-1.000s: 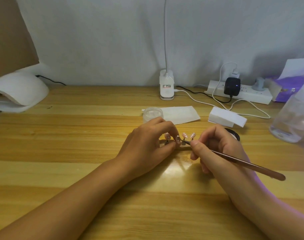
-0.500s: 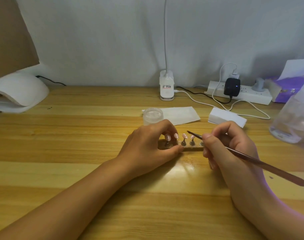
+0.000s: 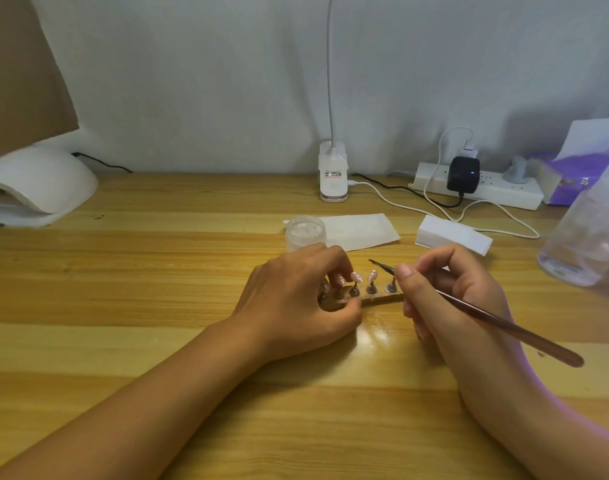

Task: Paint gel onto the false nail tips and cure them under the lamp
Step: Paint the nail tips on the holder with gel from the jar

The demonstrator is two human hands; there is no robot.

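Fingers of the left hand [image 3: 296,299] curl round the holder [image 3: 382,298]; right hand [image 3: 452,299] pinches the brush [image 3: 503,323].

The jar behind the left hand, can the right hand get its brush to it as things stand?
Probably yes. The jar stands just beyond the left hand, which grips the holder, and the right hand's brush has open air above the nail tips. Whether the jar is lidded is unclear.
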